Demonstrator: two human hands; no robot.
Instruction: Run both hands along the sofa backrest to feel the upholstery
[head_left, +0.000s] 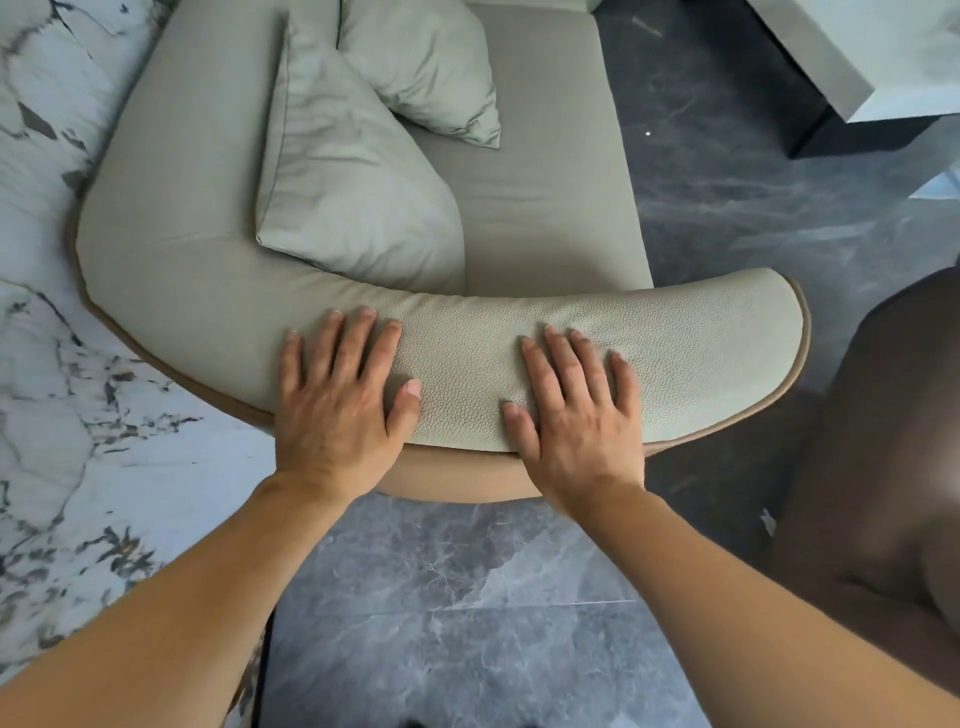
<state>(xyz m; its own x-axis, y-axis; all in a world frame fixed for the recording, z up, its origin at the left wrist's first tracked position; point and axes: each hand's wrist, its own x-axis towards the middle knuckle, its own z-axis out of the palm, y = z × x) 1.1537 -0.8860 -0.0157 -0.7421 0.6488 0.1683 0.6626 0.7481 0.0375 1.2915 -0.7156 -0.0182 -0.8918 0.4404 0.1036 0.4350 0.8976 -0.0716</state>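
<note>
The sofa backrest (691, 343) is a curved, padded band of pale grey-green pebbled leather with tan piping, running from the upper left round to the right end. My left hand (337, 400) lies flat on it, palm down, fingers spread. My right hand (576, 410) lies flat on it a little to the right, fingers apart as well. Neither hand holds anything. Both forearms reach in from the bottom of the view.
Two loose cushions (353, 176) lean inside the backrest on the seat (545, 171). A white marble wall (47, 364) stands to the left. Dark grey stone floor (441, 597) lies below and to the right. A dark rounded object (883, 467) sits at right, a pale table (883, 57) top right.
</note>
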